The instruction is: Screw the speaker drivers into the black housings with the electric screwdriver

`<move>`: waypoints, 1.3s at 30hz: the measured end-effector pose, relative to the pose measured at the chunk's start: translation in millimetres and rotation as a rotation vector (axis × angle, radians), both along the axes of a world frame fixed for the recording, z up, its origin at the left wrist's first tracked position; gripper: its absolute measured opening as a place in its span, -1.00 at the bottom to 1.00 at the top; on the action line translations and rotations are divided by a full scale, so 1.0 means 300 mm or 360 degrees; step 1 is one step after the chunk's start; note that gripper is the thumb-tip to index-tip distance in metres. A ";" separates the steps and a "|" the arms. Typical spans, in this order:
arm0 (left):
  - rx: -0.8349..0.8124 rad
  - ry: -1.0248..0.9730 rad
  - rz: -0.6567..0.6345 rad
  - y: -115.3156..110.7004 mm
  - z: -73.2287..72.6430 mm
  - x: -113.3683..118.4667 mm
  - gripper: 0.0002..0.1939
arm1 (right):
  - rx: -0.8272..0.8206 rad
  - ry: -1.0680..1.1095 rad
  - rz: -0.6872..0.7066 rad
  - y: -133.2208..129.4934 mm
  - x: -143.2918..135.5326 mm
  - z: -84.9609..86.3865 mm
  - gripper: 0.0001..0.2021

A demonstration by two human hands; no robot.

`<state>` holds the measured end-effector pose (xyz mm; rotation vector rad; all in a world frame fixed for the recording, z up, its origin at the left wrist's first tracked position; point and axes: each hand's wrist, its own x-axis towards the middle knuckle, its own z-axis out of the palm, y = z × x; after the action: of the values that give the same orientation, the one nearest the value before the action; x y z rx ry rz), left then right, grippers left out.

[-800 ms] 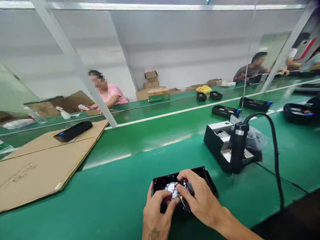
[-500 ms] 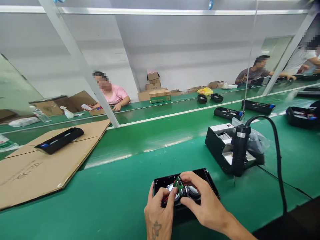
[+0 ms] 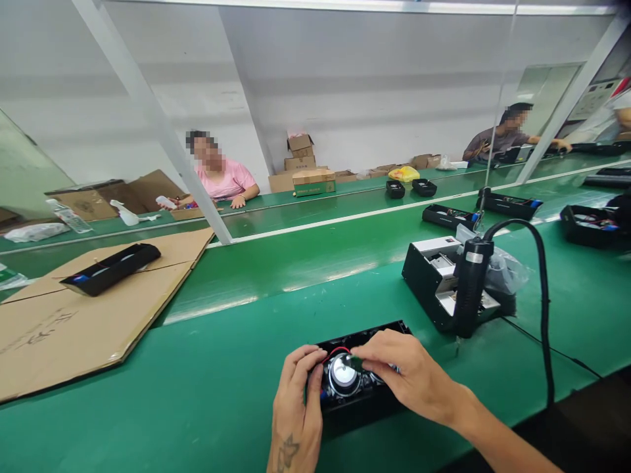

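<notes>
A black casing [image 3: 362, 402] with round silver speakers [image 3: 344, 373] and a red wire lies on the green bench in front of me. My left hand [image 3: 300, 394] grips the casing's left end, its fingers over the edge and thumb inside. My right hand [image 3: 409, 371] pinches a small green circuit board [image 3: 355, 362] above the speakers. Part of the board is hidden by the fingers.
Right of the casing, a black electric screwdriver [image 3: 473, 286] hangs before a black and white machine [image 3: 428, 282]. Flat cardboard [image 3: 98, 315] with another black casing [image 3: 113, 268] lies left. People sit across the bench [image 3: 276, 230]; more casings stand at the right.
My left hand has let go of the circuit board and moved to the casing's left end. My right hand now holds the board alone, and the speaker is more exposed.
</notes>
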<state>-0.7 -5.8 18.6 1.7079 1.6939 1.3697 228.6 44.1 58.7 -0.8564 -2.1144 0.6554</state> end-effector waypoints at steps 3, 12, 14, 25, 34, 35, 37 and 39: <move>0.0135 0.0399 -0.0236 -0.012 0.015 -0.024 -0.74 | 0.0247 -0.0604 0.0183 -0.006 0.037 0.046 -0.65; 0.0121 0.1310 -0.0732 0.064 -0.043 -0.073 -0.50 | 0.0244 -0.1311 0.0420 0.007 -0.062 0.086 -0.82; 0.0139 0.1323 -0.0756 0.075 -0.055 -0.077 -0.49 | 0.0205 -0.1268 0.0475 0.021 -0.062 0.088 -0.79; -0.0426 0.0800 -0.0867 0.179 0.111 -0.039 -0.86 | -0.0175 -0.1013 0.0290 0.063 -0.059 0.086 -0.62; -0.0934 0.0438 -0.1114 0.360 0.218 -0.069 -0.61 | -0.0522 -0.1090 0.0449 0.287 -0.124 0.166 -0.61; -0.0939 0.0450 -0.1113 0.362 0.218 -0.069 -0.60 | -0.0515 -0.1083 0.0439 0.286 -0.125 0.165 -0.63; -0.0955 0.0475 -0.1125 0.361 0.218 -0.070 -0.59 | -0.0507 -0.1093 0.0407 0.271 -0.125 0.160 -0.65; -0.0955 0.0477 -0.1162 0.360 0.219 -0.070 -0.57 | -0.0465 -0.1122 0.0370 0.250 -0.127 0.159 -0.63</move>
<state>-21.9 102.2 84.5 1.9045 1.2100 0.2565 190.4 119.0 106.3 -1.1287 -2.8266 0.8910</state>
